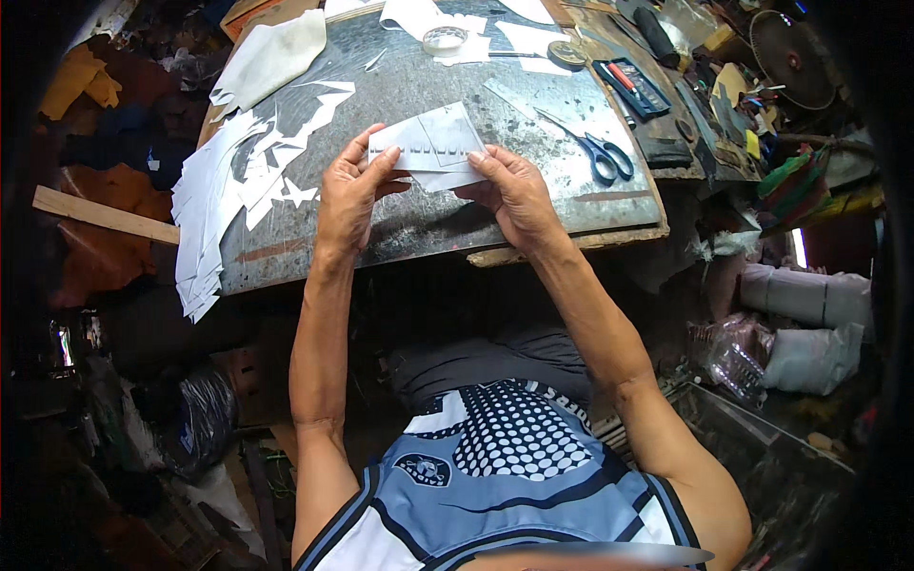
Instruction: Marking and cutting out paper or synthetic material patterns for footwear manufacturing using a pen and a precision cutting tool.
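Note:
Above the near part of the table, both my hands hold cut pieces of white paper (430, 133) with dark lines and a row of small marks on them. My left hand (354, 181) pinches the left end, thumb on top. At the right end, the thumb of my right hand (514, 190) presses on top, its fingers curled underneath. A second paper layer shows below the upper one; how many pieces there are I cannot tell. To the right of my hands lie scissors (602, 152) with dark blue handles, beside a metal ruler (514, 101).
Stacked white paper sheets (202, 205) overhang the table's left edge, with jagged offcuts (276, 157) beside them. A tape roll (445, 40), a round brass-coloured item (567, 54) and a dark tray (631, 88) with pens sit at the back. A wooden strip (105, 214) juts out left.

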`<action>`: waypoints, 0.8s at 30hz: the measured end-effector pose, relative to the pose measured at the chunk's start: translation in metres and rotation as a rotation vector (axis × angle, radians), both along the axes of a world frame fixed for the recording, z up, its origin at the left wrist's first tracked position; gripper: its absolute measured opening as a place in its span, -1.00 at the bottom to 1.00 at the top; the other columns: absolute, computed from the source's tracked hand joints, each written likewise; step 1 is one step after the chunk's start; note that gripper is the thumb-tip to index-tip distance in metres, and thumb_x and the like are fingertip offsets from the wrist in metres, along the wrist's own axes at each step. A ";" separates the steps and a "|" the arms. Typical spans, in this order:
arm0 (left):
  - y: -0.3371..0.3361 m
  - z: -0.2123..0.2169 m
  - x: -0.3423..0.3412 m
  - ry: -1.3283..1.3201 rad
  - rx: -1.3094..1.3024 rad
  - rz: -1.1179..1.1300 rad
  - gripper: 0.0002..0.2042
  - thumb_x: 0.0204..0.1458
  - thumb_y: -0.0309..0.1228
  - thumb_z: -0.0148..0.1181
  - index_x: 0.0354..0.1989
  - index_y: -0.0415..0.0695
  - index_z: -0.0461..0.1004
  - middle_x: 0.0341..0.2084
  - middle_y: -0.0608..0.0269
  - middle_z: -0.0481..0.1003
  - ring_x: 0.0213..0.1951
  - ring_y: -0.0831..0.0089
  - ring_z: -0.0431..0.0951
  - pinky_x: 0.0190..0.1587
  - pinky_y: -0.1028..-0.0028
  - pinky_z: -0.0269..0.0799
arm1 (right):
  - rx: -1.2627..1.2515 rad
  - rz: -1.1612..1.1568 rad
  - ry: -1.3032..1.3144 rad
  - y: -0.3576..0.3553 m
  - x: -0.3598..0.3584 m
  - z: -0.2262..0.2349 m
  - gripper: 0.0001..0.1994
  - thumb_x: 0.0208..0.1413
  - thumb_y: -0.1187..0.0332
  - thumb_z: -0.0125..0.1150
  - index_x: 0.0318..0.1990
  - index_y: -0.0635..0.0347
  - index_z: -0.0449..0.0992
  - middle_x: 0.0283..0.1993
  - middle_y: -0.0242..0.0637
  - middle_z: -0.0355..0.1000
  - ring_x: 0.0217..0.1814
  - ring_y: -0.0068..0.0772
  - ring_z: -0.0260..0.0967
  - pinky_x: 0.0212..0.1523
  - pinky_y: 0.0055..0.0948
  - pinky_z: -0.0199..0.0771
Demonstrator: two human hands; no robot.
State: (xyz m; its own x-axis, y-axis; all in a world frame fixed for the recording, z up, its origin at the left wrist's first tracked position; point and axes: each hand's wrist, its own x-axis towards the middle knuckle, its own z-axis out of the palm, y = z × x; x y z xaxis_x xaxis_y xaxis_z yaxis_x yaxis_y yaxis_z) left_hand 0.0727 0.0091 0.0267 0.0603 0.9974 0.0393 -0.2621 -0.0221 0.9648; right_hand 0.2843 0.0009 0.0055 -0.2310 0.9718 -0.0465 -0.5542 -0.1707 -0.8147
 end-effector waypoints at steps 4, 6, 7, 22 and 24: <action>0.003 -0.003 -0.006 0.057 0.003 -0.013 -0.47 0.18 -0.41 0.23 0.27 -0.35 0.25 -0.21 0.05 0.61 -0.30 0.50 0.66 -0.25 0.55 0.64 | 0.000 -0.002 -0.032 0.000 0.000 0.001 -0.73 0.28 0.32 0.19 -0.02 0.36 0.52 -0.19 -0.26 0.56 -0.25 -0.58 0.52 -0.16 -0.57 0.59; 0.004 -0.003 -0.006 0.098 0.000 -0.024 -0.45 0.18 -0.38 0.22 0.29 -0.36 0.23 -0.18 0.01 0.60 -0.27 0.48 0.66 -0.23 0.51 0.65 | 0.005 -0.008 -0.053 -0.001 -0.001 0.000 -0.73 0.27 0.33 0.19 -0.01 0.37 0.52 -0.18 -0.26 0.56 -0.26 -0.59 0.52 -0.16 -0.57 0.58; 0.004 0.000 -0.004 0.173 0.046 0.049 -0.47 0.18 -0.36 0.24 0.27 -0.36 0.27 -0.22 0.05 0.61 -0.25 0.49 0.65 -0.21 0.51 0.61 | 0.017 -0.006 -0.078 0.000 0.000 -0.002 -0.73 0.27 0.33 0.19 -0.02 0.37 0.53 -0.19 -0.26 0.56 -0.27 -0.59 0.51 -0.17 -0.58 0.57; 0.004 0.050 -0.004 0.651 0.137 -0.172 -0.70 0.11 -0.26 0.33 -0.15 -0.26 0.64 -0.38 0.15 0.64 -0.32 0.50 0.63 -0.22 0.55 0.53 | 0.301 -0.031 -0.442 0.001 0.004 0.027 -0.72 0.23 0.30 0.26 -0.04 0.34 0.57 -0.18 -0.29 0.56 -0.07 -0.58 0.45 -0.03 -0.55 0.46; 0.002 0.047 -0.003 0.656 0.138 -0.181 -0.73 0.09 -0.30 0.35 -0.15 -0.25 0.64 -0.38 0.17 0.64 -0.31 0.50 0.63 -0.22 0.55 0.54 | 0.324 0.012 -0.431 0.007 0.006 0.031 -0.74 0.24 0.31 0.25 -0.07 0.33 0.58 -0.23 -0.29 0.57 -0.16 -0.57 0.48 -0.10 -0.55 0.50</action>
State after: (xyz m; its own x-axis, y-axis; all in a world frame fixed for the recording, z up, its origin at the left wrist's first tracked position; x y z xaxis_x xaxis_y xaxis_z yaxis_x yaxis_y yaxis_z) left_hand 0.0702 0.0112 0.0738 0.2802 0.9578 0.0633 0.3633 -0.1669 0.9166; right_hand 0.2903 0.0083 0.0366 -0.2686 0.9495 0.1622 -0.1575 0.1228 -0.9798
